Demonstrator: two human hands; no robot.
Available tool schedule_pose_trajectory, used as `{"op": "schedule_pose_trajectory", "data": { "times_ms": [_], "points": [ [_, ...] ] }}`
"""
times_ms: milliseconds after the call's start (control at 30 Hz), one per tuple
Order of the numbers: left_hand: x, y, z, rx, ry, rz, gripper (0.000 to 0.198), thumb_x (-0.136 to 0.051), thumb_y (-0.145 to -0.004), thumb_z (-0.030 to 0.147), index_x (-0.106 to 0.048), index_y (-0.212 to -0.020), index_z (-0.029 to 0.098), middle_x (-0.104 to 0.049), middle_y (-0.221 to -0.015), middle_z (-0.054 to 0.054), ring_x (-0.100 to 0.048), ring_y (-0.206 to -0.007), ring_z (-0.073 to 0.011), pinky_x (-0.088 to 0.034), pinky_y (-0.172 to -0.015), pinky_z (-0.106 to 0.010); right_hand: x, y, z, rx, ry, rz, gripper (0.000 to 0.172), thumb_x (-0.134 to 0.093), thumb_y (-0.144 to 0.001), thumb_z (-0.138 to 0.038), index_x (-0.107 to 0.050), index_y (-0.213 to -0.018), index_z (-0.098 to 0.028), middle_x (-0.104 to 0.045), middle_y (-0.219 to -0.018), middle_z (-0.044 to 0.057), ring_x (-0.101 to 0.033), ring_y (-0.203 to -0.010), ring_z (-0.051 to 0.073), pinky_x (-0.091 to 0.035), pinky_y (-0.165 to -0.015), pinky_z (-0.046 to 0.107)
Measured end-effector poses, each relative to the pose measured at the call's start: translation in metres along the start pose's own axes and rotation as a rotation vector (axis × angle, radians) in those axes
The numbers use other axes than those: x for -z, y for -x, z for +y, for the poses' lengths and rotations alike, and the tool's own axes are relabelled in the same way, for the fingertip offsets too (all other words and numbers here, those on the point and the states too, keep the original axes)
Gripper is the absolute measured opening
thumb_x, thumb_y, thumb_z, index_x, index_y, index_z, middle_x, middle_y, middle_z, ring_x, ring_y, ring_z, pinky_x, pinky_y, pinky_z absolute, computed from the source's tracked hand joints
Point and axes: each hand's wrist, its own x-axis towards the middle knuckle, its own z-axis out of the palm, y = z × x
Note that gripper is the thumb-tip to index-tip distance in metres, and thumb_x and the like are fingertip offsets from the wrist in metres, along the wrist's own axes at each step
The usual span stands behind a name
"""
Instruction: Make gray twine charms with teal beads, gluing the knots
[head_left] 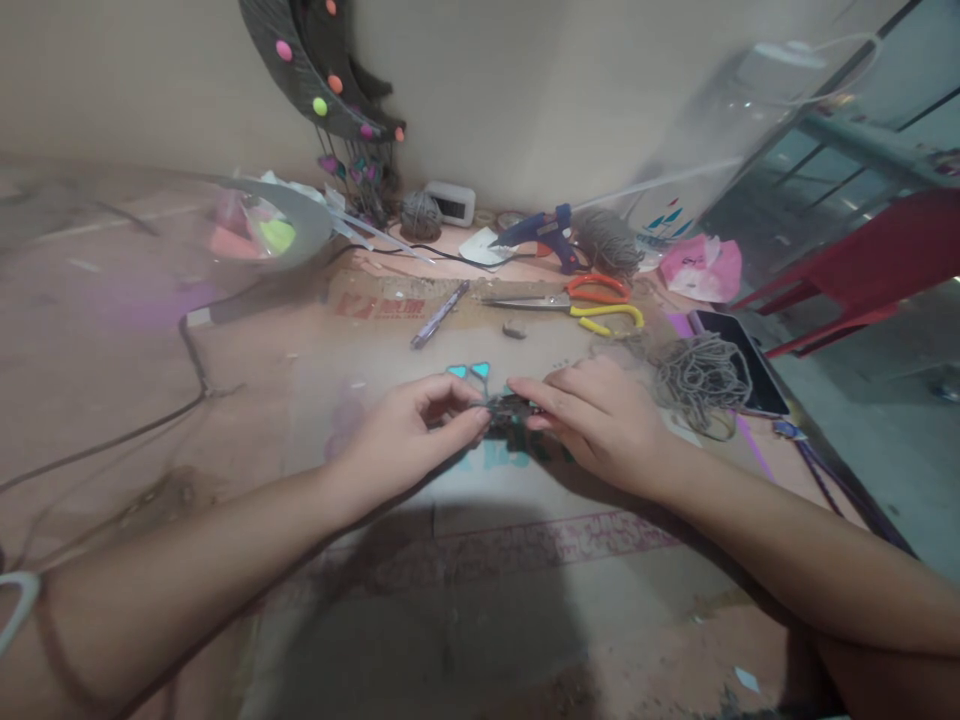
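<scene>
My left hand (427, 425) is closed, thumb against fingers, at the left end of a small dark bundle (508, 408) that looks like grey yarn. At its right end, the fingers of my right hand (600, 420) pinch the same bundle. Two small teal heart-shaped pieces (480, 371) with dark edges lie just beyond my left fingertips, and a dark strand runs from one toward the bundle. Between the hands the details are blurred and partly hidden by fingers. Beneath is a flat cardboard sheet (450, 510) with printed markings.
Beyond the hands lie a patterned pen (440, 315), scissors (566, 301) with orange and yellow handles, and a blue glue gun (541, 235). Loose grey yarn (703, 380) overlaps a phone (742, 360) at right. A yarn ball (421, 215) sits near the wall; a dark cord (196, 360) crosses the left side.
</scene>
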Motion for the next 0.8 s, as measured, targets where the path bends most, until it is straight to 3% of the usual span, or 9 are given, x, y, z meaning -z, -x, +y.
{"op": "schedule_pose_trajectory", "data": {
  "times_ms": [467, 667, 800],
  "points": [
    [-0.0003, -0.0002, -0.0011, 0.011, -0.021, -0.014, 0.018, -0.066, -0.087, 0.035, -0.062, -0.084, 0.018, -0.067, -0.076, -0.001, -0.062, -0.072, -0.0149, -0.049, -0.069, -0.028, 0.0020, -0.0011, -0.0006, 0.032, -0.012, 0.028, 0.025, -0.054, -0.101, -0.020, -0.064, -0.124, -0.016, -0.070, -0.082, 0.005, -0.056, -0.071, 0.017, -0.038, -0.066, 0.032],
    [-0.0001, -0.0016, 0.0006, 0.022, 0.040, -0.007, 0.018, -0.066, -0.087, 0.035, -0.062, -0.083, 0.018, -0.066, -0.075, 0.000, -0.062, -0.071, -0.0140, -0.048, -0.069, -0.027, 0.0035, -0.0018, -0.0004, -0.047, -0.079, 0.103, 0.032, -0.047, -0.105, -0.032, -0.063, -0.126, -0.014, -0.069, -0.085, 0.009, -0.060, -0.077, 0.020, -0.043, -0.070, 0.033],
    [0.0002, -0.0015, 0.0023, 0.010, 0.040, -0.002, 0.017, -0.066, -0.088, 0.034, -0.062, -0.084, 0.017, -0.066, -0.076, 0.000, -0.061, -0.072, -0.0135, -0.048, -0.070, -0.027, 0.0017, -0.0004, -0.0008, -0.043, -0.070, 0.069, 0.031, -0.051, -0.103, -0.030, -0.063, -0.127, -0.014, -0.069, -0.084, 0.008, -0.059, -0.074, 0.020, -0.041, -0.068, 0.034]
  ]
}}
